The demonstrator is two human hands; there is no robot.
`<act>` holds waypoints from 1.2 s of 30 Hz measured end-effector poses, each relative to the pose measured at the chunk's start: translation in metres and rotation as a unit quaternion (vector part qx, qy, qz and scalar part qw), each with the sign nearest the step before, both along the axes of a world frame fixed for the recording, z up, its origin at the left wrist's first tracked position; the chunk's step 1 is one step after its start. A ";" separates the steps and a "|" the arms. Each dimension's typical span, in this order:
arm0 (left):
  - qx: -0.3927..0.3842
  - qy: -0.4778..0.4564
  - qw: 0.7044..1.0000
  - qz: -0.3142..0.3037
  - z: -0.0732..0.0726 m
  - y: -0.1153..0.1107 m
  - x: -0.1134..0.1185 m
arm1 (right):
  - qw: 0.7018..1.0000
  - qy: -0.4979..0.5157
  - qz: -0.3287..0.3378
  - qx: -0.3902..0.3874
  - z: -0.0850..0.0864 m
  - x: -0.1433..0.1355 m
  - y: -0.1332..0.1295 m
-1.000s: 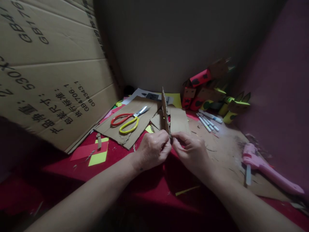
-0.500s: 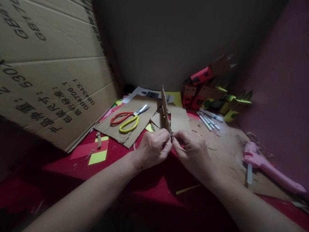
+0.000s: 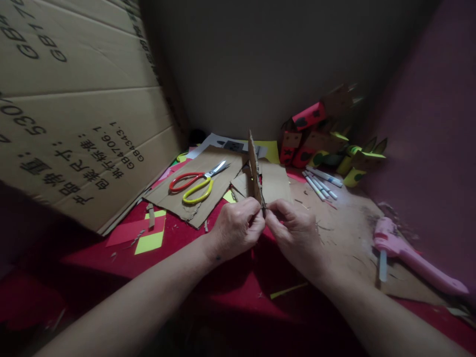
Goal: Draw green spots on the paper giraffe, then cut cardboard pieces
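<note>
An upright piece of cardboard [image 3: 255, 168], seen nearly edge-on, stands between my hands at the centre. My left hand [image 3: 238, 225] is closed on its near lower end. From the other side my right hand [image 3: 295, 233] pinches the same near edge, thumb and forefinger together. The fingertips of both hands almost meet there. Behind and left of my left hand, scissors [image 3: 197, 186] with one red and one yellow handle lie on a flat cardboard sheet [image 3: 167, 198]. Another cardboard piece [image 3: 277, 181] lies flat behind my right hand.
A large printed carton [image 3: 85, 114] leans on the left. Red and yellow paper figures [image 3: 310, 146] stand at the back right, with several markers [image 3: 322, 186] before them. A pink glue gun [image 3: 405, 253] lies far right. Paper scraps [image 3: 150, 240] are on the red cloth [image 3: 92, 260].
Both hands keep their grip on the upright cardboard, nearly unmoved. The surroundings have shifted very slightly to the left in the view.
</note>
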State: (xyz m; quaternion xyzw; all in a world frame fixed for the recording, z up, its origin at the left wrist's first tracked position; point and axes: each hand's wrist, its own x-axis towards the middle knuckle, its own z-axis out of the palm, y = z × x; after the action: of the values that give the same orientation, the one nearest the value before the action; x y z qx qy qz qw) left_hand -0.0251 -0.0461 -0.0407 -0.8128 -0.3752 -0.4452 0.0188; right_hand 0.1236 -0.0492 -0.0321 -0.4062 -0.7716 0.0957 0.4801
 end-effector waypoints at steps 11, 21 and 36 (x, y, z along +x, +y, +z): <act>-0.029 0.026 0.999 0.019 0.006 -0.002 0.000 | 1.000 0.009 0.015 -0.006 -0.001 0.000 0.003; 0.003 0.014 1.000 0.018 0.003 -0.002 0.003 | 1.000 0.007 0.011 -0.013 0.000 -0.001 0.002; -0.045 -0.023 0.999 0.018 0.004 -0.002 0.004 | 0.998 0.039 0.016 -0.041 -0.001 0.000 0.003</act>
State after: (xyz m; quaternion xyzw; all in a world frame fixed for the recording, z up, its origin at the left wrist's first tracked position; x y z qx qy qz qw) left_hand -0.0211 -0.0479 -0.0370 -0.7954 -0.4099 -0.4461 -0.0178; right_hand 0.1235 -0.0464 -0.0331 -0.4090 -0.7540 0.1506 0.4915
